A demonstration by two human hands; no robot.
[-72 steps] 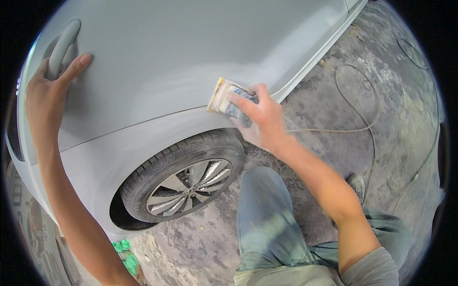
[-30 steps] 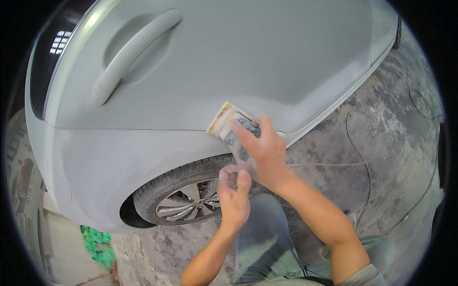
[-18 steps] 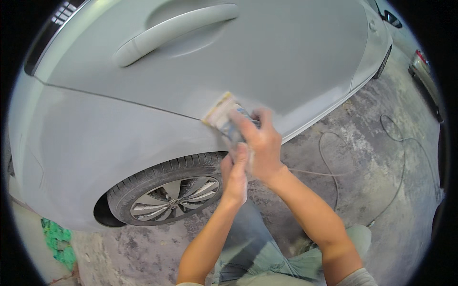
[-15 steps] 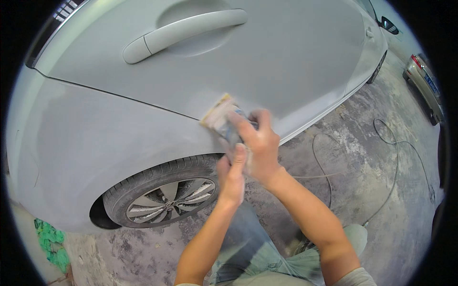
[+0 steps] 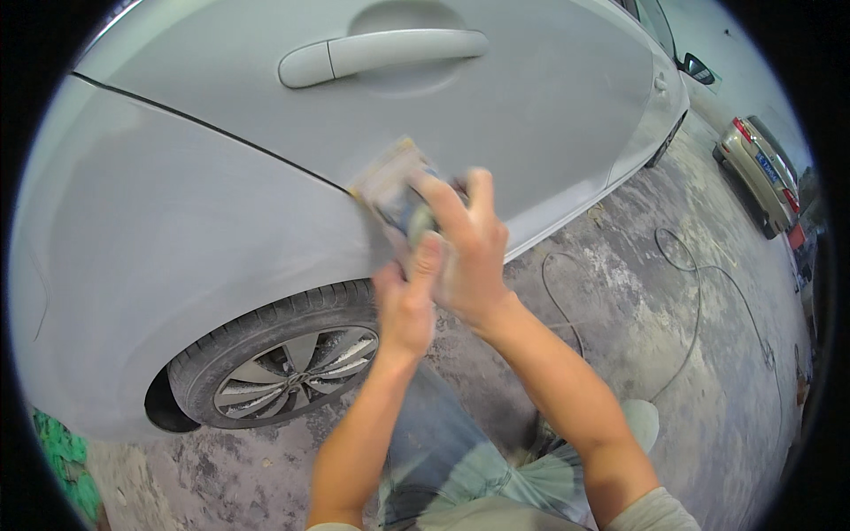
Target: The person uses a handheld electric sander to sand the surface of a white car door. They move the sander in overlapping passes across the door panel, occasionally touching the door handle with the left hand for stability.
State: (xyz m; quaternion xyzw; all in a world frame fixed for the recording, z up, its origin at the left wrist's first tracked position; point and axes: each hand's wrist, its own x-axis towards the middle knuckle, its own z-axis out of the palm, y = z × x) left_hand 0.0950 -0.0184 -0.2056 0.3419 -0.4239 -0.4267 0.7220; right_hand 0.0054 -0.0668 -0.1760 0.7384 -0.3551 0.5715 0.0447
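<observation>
Both my hands are on a rectangular sander [image 5: 390, 181] with a yellowish pad edge, blurred by motion. Its pad lies against the grey-primed rear door [image 5: 549, 115] of a car, at the lower end of the seam between door and rear fender [image 5: 177, 212]. My right hand [image 5: 474, 257] is closed over the sander's body from the right. Lower down, my left hand [image 5: 409, 305] grips its near end with the thumb up; most of its fingers are hidden. Pale dust shows on the panel around the pad. Above the sander is the door handle [image 5: 407, 53].
The rear wheel [image 5: 297, 379] sits below left of my hands. A thin hose [image 5: 699, 305] loops over the stained concrete floor [image 5: 620, 354] at right. Another car [image 5: 760, 173] stands at the far right. Crumpled green material [image 5: 66, 451] lies at the lower left.
In the picture, the sander and both hands have shifted slightly left and up. The view has turned, so the door handle sits farther right and more of the other car shows.
</observation>
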